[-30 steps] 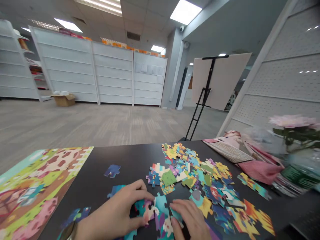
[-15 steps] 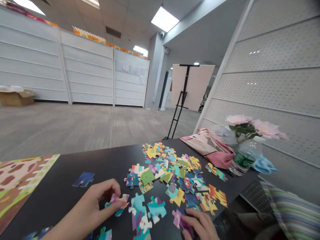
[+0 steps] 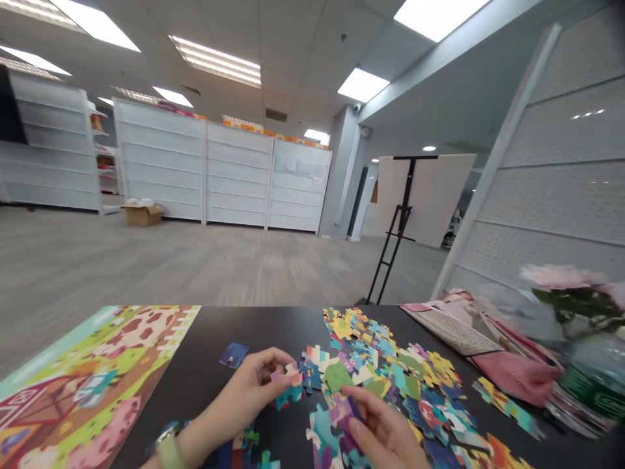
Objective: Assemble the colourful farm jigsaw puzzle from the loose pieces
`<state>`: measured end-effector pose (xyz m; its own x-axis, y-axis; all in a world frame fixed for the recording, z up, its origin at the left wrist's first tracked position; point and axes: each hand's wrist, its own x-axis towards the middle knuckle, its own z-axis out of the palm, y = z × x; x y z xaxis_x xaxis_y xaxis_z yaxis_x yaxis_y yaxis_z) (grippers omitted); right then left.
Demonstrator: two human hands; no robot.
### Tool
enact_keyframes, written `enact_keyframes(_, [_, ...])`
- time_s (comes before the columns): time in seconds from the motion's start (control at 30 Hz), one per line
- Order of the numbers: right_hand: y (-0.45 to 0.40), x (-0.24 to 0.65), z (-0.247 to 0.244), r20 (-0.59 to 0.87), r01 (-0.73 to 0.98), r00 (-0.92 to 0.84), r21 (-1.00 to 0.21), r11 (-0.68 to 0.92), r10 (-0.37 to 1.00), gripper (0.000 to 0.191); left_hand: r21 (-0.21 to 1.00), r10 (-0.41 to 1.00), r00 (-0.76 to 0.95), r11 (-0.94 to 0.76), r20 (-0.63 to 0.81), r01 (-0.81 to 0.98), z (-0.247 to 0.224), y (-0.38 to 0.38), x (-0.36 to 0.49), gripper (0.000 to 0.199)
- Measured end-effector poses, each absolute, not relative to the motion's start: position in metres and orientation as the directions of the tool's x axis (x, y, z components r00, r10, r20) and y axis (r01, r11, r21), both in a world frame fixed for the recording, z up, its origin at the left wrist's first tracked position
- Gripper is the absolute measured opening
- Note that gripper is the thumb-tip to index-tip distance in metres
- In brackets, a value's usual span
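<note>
A clear plastic water bottle (image 3: 588, 384) with a green label stands at the right end of the dark desk (image 3: 273, 326). It is blurred, but pink flowers (image 3: 561, 277) with green leaves rise from its top. Far off on the floor, a cardboard box (image 3: 142, 215) sits open by the white shelving units (image 3: 205, 172), with something white on top that is too small to tell. The left hand (image 3: 249, 384) and right hand (image 3: 381, 423) are apart, both low over the near edge of the desk. Between its thumb and fingertips, the left hand pinches a pair of jigsaw pieces (image 3: 288, 391), one pink and one teal, held up against each other. The right hand grips a purple jigsaw piece (image 3: 344, 417) at its fingertips. A wristwatch (image 3: 168, 449) with a pale strap sits on the left wrist. A heap of jigsaw pieces (image 3: 371, 358) spreads across the desk just beyond and between the hands, touching the right hand's side. A lone blue jigsaw piece (image 3: 233, 354) lies beyond the left hand, near a farm-scene puzzle picture (image 3: 97, 371) with a red barn and a pink pig. Further right lie a patterned cloth (image 3: 454, 332) and a pink fabric pouch (image 3: 512, 374).
</note>
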<state>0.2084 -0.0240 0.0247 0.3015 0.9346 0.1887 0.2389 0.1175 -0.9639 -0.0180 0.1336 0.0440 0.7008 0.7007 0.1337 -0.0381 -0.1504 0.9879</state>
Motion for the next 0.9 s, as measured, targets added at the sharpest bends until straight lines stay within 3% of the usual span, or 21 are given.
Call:
enact_keyframes(0.17, [0.054,0.176,0.045,0.133,0.045,0.221,-0.991,0.127,0.966,0.059,0.977,0.711,0.671,-0.176,0.211,-0.122,0.040,0.151,-0.019,0.055])
enact_keyframes(0.57, [0.093,0.161,0.020,0.167,0.037,0.224,-0.986,0.163,0.960,0.058,0.983,0.740,0.650,-0.089,0.172,-0.159,0.033,0.156,-0.019,0.045])
enact_keyframes(0.7, [0.093,0.167,0.018,0.173,0.059,0.203,-0.985,0.165,0.964,0.056,0.990,0.730,0.674,-0.020,0.108,-0.137,0.038,0.153,-0.018,0.051])
enact_keyframes(0.9, [0.099,0.169,-0.001,0.214,0.116,0.196,-0.974,0.194,0.957,0.062,0.988,0.730,0.665,-0.123,0.156,-0.097,0.023,0.156,-0.016,0.059])
